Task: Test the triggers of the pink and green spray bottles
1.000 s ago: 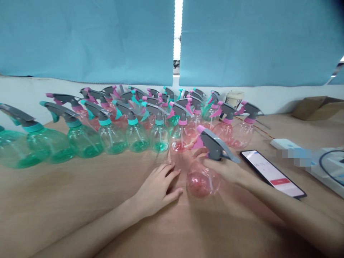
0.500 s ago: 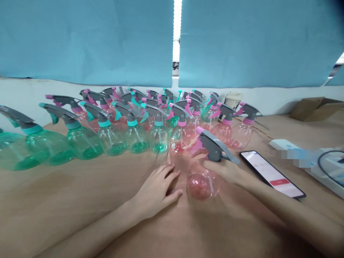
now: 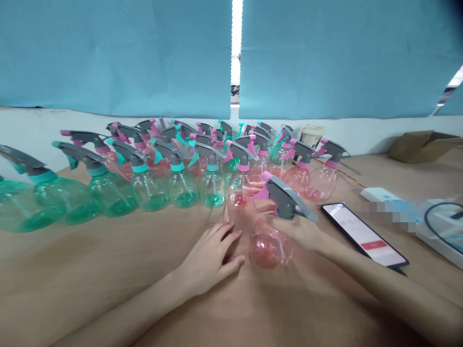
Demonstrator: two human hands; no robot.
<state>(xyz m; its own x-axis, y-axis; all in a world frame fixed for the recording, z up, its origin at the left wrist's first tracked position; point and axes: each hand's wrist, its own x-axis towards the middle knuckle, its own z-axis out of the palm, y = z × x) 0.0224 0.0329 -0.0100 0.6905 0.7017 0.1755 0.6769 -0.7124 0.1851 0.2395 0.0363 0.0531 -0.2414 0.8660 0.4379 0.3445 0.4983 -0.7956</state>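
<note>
My right hand [image 3: 294, 231] is round the neck of a pink spray bottle [image 3: 267, 250] standing on the table, just under its grey sprayer head with pink nozzle and trigger. Some of its fingers stretch out past the trigger towards the left; the bottle partly hides the grip. Palm down on the tabletop, my left hand [image 3: 213, 253] lies open with fingers apart, left of that bottle and touching none. Just beyond stand a pink-collared spray bottle [image 3: 240, 185] and a green one [image 3: 214, 188].
Several more green spray bottles [image 3: 112, 193] and pink ones fill the back and left of the table [image 3: 173, 318]. A phone [image 3: 361, 231] with a timer lies right of my right hand. Farther right are a white power strip [image 3: 379, 195] and a cardboard box [image 3: 419, 147]; a paper cup [image 3: 310, 137] stands behind.
The fingers of my right hand have straightened and reach farther left past the trigger. The held bottle and my left hand stay about where they were.
</note>
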